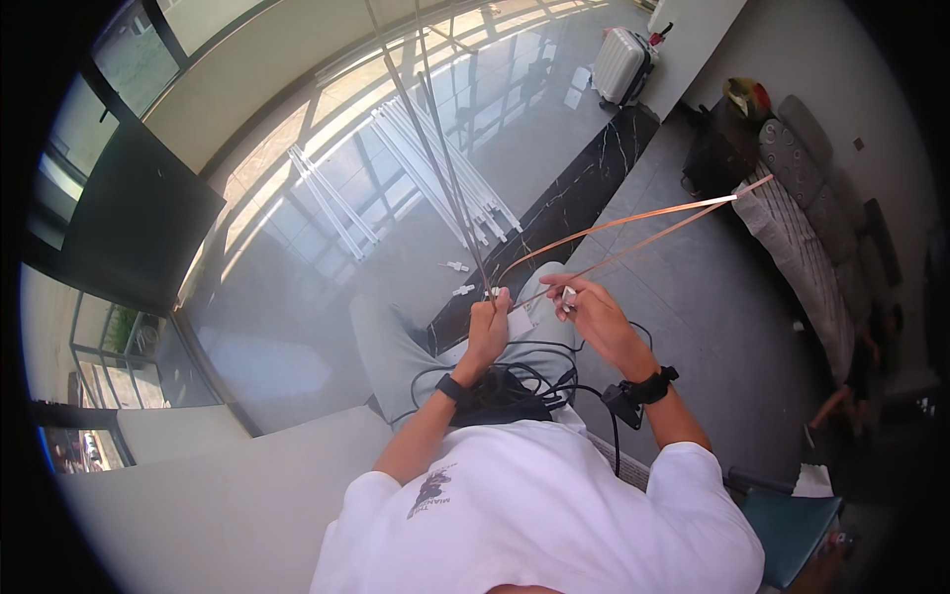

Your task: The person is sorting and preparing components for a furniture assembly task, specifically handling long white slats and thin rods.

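Note:
My left hand is closed around several long thin rods at their lower ends. They slant up and away past the top edge of the view. A small white piece shows by the fingertips there. My right hand is closed, with a small silvery piece between its fingers. Thin copper-coloured strips run from beside both hands out to the right and come together at a white band. Whether the right fingertips touch a strip, I cannot tell. Both hands are above my lap.
Black cables lie looped across my lap. Small white fittings and long white tubes lie on the glossy floor ahead. A white suitcase stands far right, near a grey sofa. Someone else's arm shows at right.

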### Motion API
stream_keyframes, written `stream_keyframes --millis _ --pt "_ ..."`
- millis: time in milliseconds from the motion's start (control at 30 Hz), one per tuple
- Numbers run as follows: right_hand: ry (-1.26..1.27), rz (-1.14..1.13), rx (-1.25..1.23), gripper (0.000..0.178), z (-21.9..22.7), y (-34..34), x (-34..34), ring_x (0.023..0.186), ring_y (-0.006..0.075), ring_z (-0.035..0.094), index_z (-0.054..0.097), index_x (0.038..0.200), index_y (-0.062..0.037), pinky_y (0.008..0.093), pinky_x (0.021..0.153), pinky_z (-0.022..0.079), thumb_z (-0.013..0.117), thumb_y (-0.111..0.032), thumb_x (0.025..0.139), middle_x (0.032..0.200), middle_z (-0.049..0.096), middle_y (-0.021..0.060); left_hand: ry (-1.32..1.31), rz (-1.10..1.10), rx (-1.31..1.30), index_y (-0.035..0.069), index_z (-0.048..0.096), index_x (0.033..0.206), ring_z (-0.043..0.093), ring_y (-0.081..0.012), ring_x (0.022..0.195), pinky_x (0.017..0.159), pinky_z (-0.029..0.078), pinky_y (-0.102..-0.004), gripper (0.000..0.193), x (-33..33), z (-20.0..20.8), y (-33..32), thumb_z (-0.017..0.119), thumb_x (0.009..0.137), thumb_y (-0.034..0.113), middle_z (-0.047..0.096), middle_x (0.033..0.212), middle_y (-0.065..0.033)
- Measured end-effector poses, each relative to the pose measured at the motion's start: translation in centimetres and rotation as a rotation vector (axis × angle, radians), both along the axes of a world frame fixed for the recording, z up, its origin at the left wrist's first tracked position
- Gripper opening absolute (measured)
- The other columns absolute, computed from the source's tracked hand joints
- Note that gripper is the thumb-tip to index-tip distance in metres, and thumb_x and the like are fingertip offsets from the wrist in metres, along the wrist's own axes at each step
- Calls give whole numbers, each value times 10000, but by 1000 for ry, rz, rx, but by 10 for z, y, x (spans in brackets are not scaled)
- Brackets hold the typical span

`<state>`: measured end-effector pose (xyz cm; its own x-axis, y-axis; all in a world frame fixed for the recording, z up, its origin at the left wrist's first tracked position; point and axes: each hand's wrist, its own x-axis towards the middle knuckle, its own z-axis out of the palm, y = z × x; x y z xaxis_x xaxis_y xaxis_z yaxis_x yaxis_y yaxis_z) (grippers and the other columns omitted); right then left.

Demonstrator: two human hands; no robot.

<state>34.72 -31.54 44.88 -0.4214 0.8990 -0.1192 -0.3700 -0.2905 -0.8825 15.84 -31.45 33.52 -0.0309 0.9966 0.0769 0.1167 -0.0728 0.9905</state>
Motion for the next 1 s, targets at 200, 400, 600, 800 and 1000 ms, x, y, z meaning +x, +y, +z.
stream_keyframes --millis 200,400,600,800,1000 --pt "-260 -63 -67 478 -13 -25 -5 992 184 655 372 1421 37 267 829 539 516 -180 1020 1131 641 170 -7 -7 -20 -51 488 667 370 -271 497 528 324 -422 541 -1 10 2 371 1041 322 416 538 -169" --pt "-655 17 -3 305 7 -26 -9 689 111 639 594 1247 6 246 583 507 589 -135 977 902 693 102 -19 -6 0 -52 498 669 405 -288 497 538 340 -428 543 1 3 -2 361 1042 318 429 546 -180" --pt "-831 -205 436 282 3 -26 -23 635 88 599 624 1234 -22 243 564 473 571 -109 971 896 702 68 41 -24 -22 -57 524 685 475 -325 508 554 369 -428 543 -1 3 -2 366 1036 325 462 559 -205" --pt "-656 -242 296 256 6 -32 -26 734 121 668 539 1185 28 241 636 509 579 -81 957 967 714 133 69 -58 -36 -61 566 707 519 -335 526 562 380 -441 548 -2 4 0 361 1031 330 513 582 -211" --pt "-636 -331 244 222 -4 -31 -26 824 118 640 520 1141 38 243 713 497 586 -47 947 1048 686 120 61 -20 35 -40 546 666 511 -367 524 564 376 -449 546 -3 17 -2 358 1032 318 478 551 -201"
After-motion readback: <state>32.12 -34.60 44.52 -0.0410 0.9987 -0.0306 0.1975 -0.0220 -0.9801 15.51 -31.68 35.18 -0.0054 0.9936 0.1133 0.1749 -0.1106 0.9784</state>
